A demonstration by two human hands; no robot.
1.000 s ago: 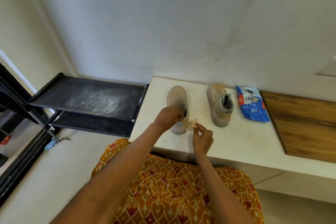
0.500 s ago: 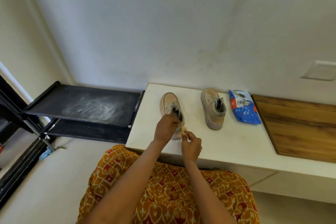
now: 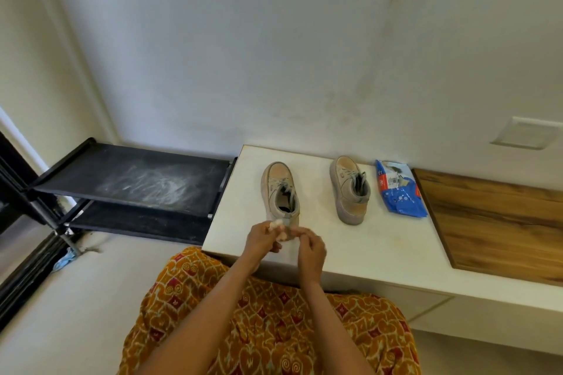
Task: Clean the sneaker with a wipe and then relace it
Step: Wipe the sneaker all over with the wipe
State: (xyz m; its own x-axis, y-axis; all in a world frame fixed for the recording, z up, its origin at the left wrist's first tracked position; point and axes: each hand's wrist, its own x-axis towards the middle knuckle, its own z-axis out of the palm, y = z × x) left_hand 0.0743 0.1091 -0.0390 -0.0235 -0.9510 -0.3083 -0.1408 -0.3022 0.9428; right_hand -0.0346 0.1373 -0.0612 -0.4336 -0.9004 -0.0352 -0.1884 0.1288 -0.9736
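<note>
— Beige suede lace-up sneaker (image 3: 281,192): where?
— On the white ledge (image 3: 380,240), heel toward the person; the left hand (image 3: 262,239) pinched a crumpled pale wipe (image 3: 277,224) at that heel; the right hand (image 3: 311,253) sat curled beside it, its grip unclear.

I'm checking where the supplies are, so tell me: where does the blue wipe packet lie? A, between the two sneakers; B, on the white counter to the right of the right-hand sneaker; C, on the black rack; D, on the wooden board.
B: the blue wipe packet lies on the white counter, right of the right-hand sneaker.
</note>
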